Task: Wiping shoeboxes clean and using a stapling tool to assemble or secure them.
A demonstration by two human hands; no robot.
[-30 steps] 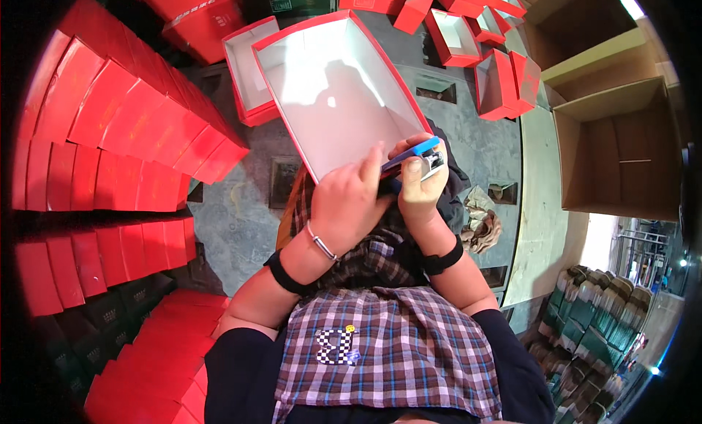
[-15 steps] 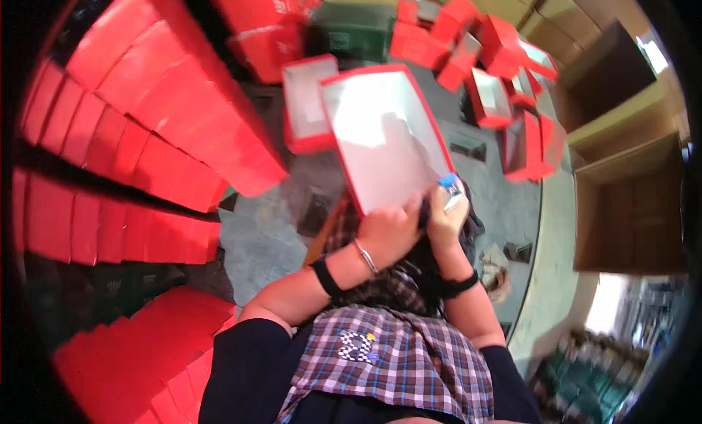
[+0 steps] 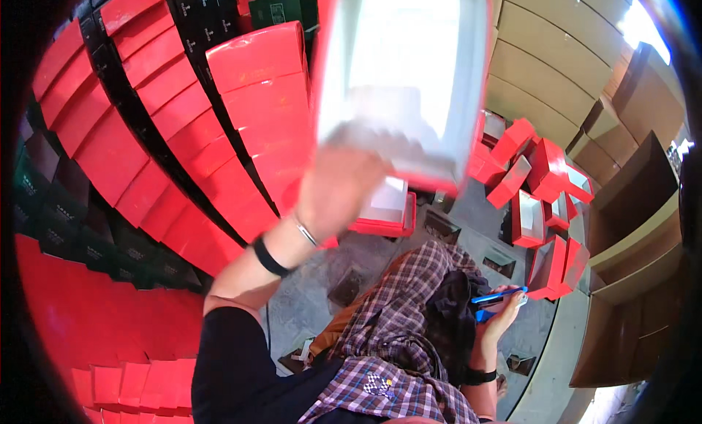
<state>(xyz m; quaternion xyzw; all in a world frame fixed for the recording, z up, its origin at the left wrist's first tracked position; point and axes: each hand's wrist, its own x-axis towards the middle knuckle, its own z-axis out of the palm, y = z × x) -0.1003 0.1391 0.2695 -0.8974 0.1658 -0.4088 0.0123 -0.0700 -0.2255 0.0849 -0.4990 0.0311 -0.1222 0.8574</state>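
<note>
My left hand (image 3: 340,190) holds up a shallow red box (image 3: 475,109) by its near end. The box is white inside, open toward me and blurred. My fingers there are smeared and partly lost against the box. Below it, a red box with a white inside (image 3: 386,225) lies on the floor. To the right, by my knee, my right hand (image 3: 502,318) is closed around a slim blue pen-like stick (image 3: 499,295). Another blue piece and a small white piece show in the same grip. Dark cloth (image 3: 455,298) lies on my lap beside that hand.
Tall stacks of red boxes (image 3: 263,95) fill the left side, with black boxes (image 3: 201,18) and green boxes (image 3: 51,212) among them. Several small red boxes (image 3: 528,218) lie jumbled at right. Brown cartons (image 3: 548,36) and an open carton (image 3: 621,336) line the right edge.
My left hand has lifted the red box up and away from my lap. My right hand has come off the box and moved down to the right. The view has tilted upward.
</note>
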